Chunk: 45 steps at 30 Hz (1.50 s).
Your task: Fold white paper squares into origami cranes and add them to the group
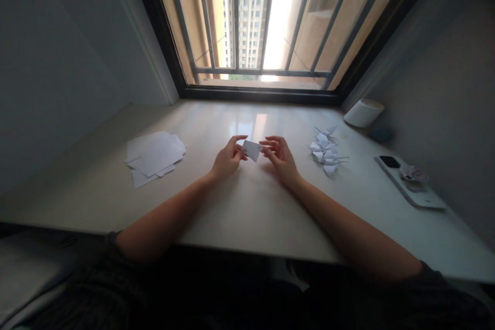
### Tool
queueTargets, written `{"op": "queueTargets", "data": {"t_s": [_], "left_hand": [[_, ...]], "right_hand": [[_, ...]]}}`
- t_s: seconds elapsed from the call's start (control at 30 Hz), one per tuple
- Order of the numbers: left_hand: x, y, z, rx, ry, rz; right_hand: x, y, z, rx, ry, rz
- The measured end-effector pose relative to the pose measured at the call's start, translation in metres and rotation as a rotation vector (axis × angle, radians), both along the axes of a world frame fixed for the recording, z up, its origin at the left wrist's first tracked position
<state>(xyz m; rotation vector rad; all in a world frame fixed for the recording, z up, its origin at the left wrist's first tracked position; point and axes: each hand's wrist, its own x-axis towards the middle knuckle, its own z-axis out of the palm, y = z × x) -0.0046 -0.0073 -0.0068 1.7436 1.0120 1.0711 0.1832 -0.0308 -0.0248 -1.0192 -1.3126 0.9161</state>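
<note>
A small folded piece of white paper [252, 150] is held just above the pale table [247, 206], in the middle. My left hand [228, 157] pinches its left edge with thumb and fingers. My right hand [279, 156] pinches its right edge, fingers curled round it. Both forearms reach in from the near edge of the table.
A loose stack of white paper sheets [154, 157] lies to the left. Several folded white paper cranes [327, 152] sit in a heap to the right. Farther right are a white phone [410, 181], a white cylinder [363, 112] and a barred window [266, 26] behind.
</note>
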Motion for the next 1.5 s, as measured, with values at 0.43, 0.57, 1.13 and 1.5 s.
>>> {"op": "queueTargets", "data": {"t_s": [0.43, 0.57, 1.13, 1.5], "left_hand": [[0.002, -0.001, 0.003, 0.045, -0.047, 0.036], [0.003, -0.004, 0.009, 0.004, -0.09, -0.05], [0.006, -0.008, 0.008, -0.049, -0.214, -0.068], [0.011, -0.011, 0.005, -0.166, -0.323, 0.061]], "right_hand": [[-0.005, -0.01, 0.011, 0.039, -0.079, 0.199], [-0.005, -0.008, 0.009, 0.018, -0.055, 0.151], [-0.008, -0.014, 0.019, -0.091, 0.107, 0.013], [-0.01, -0.014, 0.02, -0.127, 0.213, -0.045]]}}
